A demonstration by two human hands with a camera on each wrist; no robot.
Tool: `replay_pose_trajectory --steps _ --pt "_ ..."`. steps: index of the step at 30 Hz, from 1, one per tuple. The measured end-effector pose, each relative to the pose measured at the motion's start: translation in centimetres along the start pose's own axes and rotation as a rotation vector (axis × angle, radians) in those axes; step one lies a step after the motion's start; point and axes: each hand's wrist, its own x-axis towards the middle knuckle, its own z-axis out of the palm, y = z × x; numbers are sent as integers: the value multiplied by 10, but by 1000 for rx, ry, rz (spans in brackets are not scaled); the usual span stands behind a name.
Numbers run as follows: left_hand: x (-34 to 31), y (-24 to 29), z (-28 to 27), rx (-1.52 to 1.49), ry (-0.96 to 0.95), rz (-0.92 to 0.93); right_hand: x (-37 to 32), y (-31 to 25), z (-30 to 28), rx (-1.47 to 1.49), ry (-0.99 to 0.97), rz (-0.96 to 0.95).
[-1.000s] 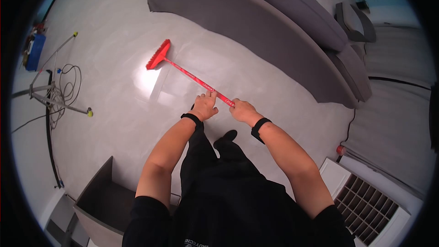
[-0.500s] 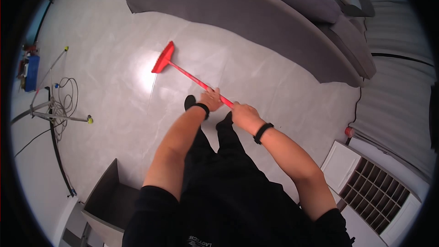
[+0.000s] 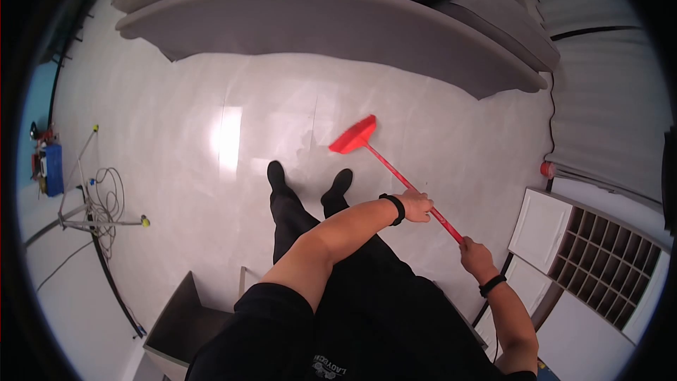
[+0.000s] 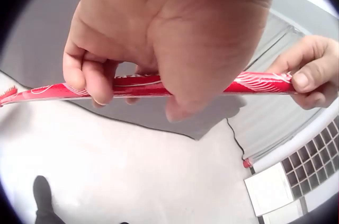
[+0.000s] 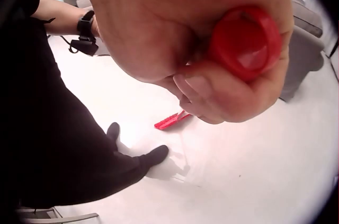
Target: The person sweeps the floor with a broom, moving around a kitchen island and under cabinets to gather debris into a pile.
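A red broom point(image 3: 355, 135) rests with its head on the pale floor in front of the person's feet, its handle slanting down to the right. My left hand point(image 3: 416, 206) grips the handle partway along, and in the left wrist view its fingers and thumb curl round the red pole point(image 4: 143, 85). At the top end of the handle, my right hand point(image 3: 479, 258) holds on. The right wrist view shows the right hand point(image 5: 196, 44) wrapped round the handle's round hollow end point(image 5: 246, 46). The bristles are mostly hidden.
A grey sofa point(image 3: 303, 21) spans the far side. At the left stand a metal stand point(image 3: 106, 224) with coiled cable point(image 3: 107, 197) and a blue box point(image 3: 53, 169). A dark open box point(image 3: 183, 317) is lower left; a white cabinet point(image 3: 539, 229) with a grid organizer point(image 3: 606, 254) stands right.
The broom head and both hands have moved to the right across the head view, and the left forearm now crosses in front of the body. The view has turned, with the sofa lying more level.
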Motion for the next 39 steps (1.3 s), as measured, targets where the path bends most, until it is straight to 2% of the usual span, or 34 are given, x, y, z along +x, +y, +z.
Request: replay_pose_trajectory --steps 5,7,10,13,15,17,19,20,23,25,27,30,35,37,39 --pt "-11 -4 -26 42 64 -75 -22 68 5 154 73 92" --pt "-26 -14 -41 69 86 -109 -35 59 -24 171 24 67" --pt "-56 -27 -63 104 123 -140 -40 47 -51 234 63 -8" --pt "-86 -45 -79 95 245 -162 -17 18 -83 314 49 -121" --pt "-105 -59 -82 116 344 -246 11 -24 -95 391 0 -193" --pt "-127 -72 -100 123 316 -291 50 -77 -94 463 -19 -283" --pt "-147 -99 -109 135 308 -410 90 -145 -95 410 -3 -375" --pt "-159 -117 -112 142 376 -419 107 -181 -93 391 -1 -394" --pt "-199 -163 -141 170 374 -496 143 -301 -114 374 -6 -448" --pt "-239 -188 -172 271 381 -683 168 -369 -123 378 -10 -493" --pt "-280 -236 -191 221 523 -740 194 -431 -133 353 -24 -528" --pt "-328 -299 -222 205 587 -759 227 -510 -143 346 -24 -557" --pt "-380 -402 -276 40 644 -722 258 -609 -183 310 -41 -488" --pt "-383 -408 -298 89 621 -766 269 -621 -190 300 -23 -489" --pt "-376 -405 -314 31 592 -807 279 -618 -194 278 -88 -445"
